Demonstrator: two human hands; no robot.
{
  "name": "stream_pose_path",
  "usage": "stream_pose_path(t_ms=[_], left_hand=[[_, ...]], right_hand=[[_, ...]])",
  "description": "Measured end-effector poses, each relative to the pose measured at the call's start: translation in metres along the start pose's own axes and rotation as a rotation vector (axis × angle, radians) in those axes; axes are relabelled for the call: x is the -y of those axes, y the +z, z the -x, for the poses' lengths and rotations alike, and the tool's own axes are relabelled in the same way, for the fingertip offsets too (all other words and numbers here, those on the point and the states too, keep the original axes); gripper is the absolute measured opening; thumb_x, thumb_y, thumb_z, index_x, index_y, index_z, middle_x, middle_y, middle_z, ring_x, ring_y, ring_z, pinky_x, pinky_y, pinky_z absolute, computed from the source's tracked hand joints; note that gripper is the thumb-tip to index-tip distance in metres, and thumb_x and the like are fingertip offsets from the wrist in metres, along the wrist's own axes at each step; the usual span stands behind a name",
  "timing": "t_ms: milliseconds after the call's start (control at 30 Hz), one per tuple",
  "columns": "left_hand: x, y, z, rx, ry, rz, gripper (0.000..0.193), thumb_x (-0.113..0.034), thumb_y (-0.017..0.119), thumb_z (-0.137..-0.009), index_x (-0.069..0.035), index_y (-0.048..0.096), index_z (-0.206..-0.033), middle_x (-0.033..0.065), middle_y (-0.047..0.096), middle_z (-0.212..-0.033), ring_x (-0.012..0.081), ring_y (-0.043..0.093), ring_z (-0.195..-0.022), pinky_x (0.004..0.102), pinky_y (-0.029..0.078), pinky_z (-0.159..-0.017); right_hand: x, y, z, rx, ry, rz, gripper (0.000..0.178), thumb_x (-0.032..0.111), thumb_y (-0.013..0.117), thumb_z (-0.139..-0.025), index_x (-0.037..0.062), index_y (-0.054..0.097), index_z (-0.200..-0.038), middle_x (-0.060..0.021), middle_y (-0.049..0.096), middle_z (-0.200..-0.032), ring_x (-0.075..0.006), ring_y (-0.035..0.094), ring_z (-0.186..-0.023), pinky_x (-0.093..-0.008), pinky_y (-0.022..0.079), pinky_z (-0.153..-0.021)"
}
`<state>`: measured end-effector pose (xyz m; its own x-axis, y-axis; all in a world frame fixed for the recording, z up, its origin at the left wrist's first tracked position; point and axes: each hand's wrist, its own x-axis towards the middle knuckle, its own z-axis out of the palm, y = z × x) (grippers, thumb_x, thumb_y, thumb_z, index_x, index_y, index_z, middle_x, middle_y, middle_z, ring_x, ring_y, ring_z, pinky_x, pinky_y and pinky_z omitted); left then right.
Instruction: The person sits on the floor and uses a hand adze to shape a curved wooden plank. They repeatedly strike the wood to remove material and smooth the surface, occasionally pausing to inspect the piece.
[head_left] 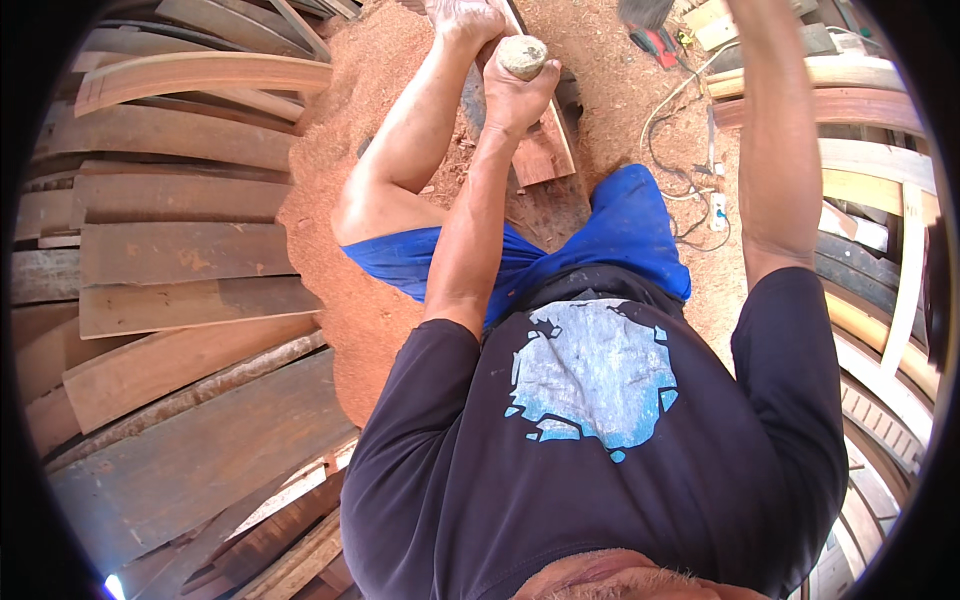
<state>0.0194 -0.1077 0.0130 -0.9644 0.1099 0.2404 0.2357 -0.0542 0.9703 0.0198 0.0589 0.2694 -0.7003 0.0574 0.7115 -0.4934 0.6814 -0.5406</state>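
My left hand is wrapped around a tool's round wooden handle, whose worn, pale butt end faces up at me. The rest of the tool is hidden below my fist. Just under that hand lies a reddish wooden plank, with its near end between my legs. My bare left foot rests at the far part of the plank. My right forearm is raised and slightly blurred toward the top edge, and the hand itself is cut off by the frame.
Stacked boards fill the left side. Reddish sawdust covers the floor. Beyond my right knee lie a red and black power tool, cables and a white power strip. More curved timber is piled on the right.
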Motion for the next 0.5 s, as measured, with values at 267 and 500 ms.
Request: stream_pose_path(t_ms=[267, 500], left_hand=[[0.001, -0.003, 0.002, 0.021, 0.040, 0.021, 0.019, -0.003, 0.079, -0.084, -0.003, 0.064, -0.096, -0.0017, 0.067, -0.086, 0.0081, 0.062, -0.079, 0.0265, 0.053, -0.072], [0.002, -0.008, 0.012, 0.001, -0.001, -0.040, 0.020, -0.005, 0.079, -0.084, -0.003, 0.062, -0.096, -0.0010, 0.067, -0.085, 0.0086, 0.062, -0.078, 0.0271, 0.053, -0.073]], right_hand=[[-0.041, 0.026, 0.092, 0.778, 0.129, 0.391, 0.041, 0.011, 0.070, -0.085, 0.0004, 0.062, -0.123, -0.0277, 0.071, -0.096, -0.0429, 0.072, -0.094, -0.0526, 0.058, -0.080], [-0.004, 0.009, 0.082, 0.493, 0.225, 0.140, 0.056, 0.020, 0.077, -0.080, -0.0028, 0.061, -0.129, -0.0291, 0.068, -0.116, -0.0415, 0.066, -0.110, -0.0460, 0.051, -0.098]])
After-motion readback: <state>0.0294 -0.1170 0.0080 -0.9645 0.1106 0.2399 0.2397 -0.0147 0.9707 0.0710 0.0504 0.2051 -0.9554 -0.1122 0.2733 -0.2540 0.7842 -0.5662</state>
